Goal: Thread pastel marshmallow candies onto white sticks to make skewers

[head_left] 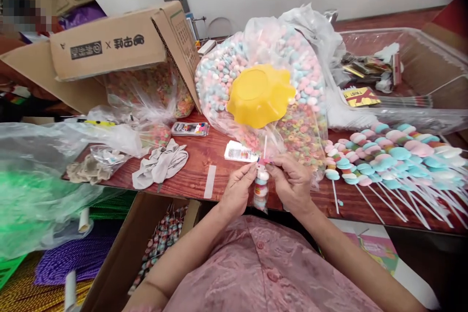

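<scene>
A marshmallow skewer (261,188) in a clear wrapper hangs upright at the table's front edge, its white stick (265,147) pointing up. My left hand (237,189) pinches the gathered neck of the wrapper from the left. From the right, my right hand (292,181) pinches a small pink-red tie (266,161) at the same neck; its exact form is too small to make out. Just behind the fingers lies a stack of white printed cards (238,151). A yellow scalloped bowl (260,96) rests upside down on a big bag of marshmallows (215,75).
Finished-looking marshmallow skewers (398,156) are piled at right. Behind them stands a clear bin (387,34). Grey gloves (161,163) lie at left near a cardboard box (109,46). Below the table, an open carton (117,248) holds wrapped skewers.
</scene>
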The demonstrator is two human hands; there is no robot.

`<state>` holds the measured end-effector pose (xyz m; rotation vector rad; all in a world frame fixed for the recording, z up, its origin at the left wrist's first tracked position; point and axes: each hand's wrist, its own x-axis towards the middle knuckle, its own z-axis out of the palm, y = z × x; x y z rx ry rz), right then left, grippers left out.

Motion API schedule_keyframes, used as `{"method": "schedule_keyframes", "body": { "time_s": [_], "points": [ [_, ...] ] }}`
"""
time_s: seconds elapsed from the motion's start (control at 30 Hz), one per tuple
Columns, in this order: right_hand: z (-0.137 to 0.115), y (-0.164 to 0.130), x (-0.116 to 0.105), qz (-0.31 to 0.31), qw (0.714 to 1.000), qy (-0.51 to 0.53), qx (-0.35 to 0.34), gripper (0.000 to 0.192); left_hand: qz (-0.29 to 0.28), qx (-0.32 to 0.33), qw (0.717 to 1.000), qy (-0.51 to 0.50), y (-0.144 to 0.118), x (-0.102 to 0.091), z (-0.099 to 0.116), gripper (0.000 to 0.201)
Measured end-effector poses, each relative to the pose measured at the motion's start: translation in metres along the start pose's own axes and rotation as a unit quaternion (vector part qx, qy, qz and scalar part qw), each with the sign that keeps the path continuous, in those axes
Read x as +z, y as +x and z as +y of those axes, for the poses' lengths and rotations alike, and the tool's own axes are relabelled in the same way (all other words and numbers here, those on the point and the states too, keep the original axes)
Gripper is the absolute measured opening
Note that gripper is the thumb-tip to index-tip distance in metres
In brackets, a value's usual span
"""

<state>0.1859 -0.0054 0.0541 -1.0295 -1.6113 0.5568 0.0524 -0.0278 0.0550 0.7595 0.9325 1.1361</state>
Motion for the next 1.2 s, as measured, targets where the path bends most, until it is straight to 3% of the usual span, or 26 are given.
{"method": "schedule_keyframes", "body": {
  "time_s": [0.2,0.33,0.5,0.73,0.83,0.9,0.97,1.07,1.13,1.2],
  "points": [
    [-0.002,-0.013,0.011,0.048,0.992,-0.077,-0.084,0.015,-0.087,-0.044,0.995,0.023,-0.002,-0.008,0.0,0.045],
    [-0.004,-0.009,0.011,0.046,0.995,-0.04,-0.076,0.014,-0.137,-0.077,0.984,0.084,0.004,-0.017,0.011,0.045],
    [-0.006,-0.011,0.012,0.054,0.998,-0.028,-0.031,0.014,-0.125,-0.075,0.981,0.129,0.005,-0.02,0.02,0.043],
    [0.0,-0.011,0.017,0.047,0.991,-0.108,-0.067,0.015,-0.136,-0.081,0.985,0.064,0.001,-0.013,0.014,0.042],
    [0.004,-0.007,0.01,0.041,0.995,-0.082,-0.039,0.015,-0.14,-0.082,0.982,0.101,0.004,-0.019,0.017,0.041],
    [0.007,-0.003,-0.002,0.045,0.99,-0.111,-0.074,0.013,-0.14,-0.1,0.977,0.123,0.005,-0.025,0.021,0.04],
    [0.009,0.003,-0.017,0.001,0.965,-0.191,-0.18,0.022,-0.15,-0.123,0.973,0.126,0.005,-0.03,0.025,0.04],
    [0.009,0.01,-0.036,-0.167,0.881,-0.273,-0.349,0.035,-0.21,-0.159,0.958,0.114,0.005,-0.034,0.029,0.039],
    [0.009,0.013,-0.043,-0.241,0.838,-0.287,-0.397,0.037,-0.256,-0.185,0.943,0.108,0.006,-0.035,0.031,0.037],
    [0.009,0.013,-0.049,-0.296,0.82,-0.274,-0.407,0.034,-0.306,-0.211,0.922,0.105,0.008,-0.035,0.032,0.035]
  ]
}}
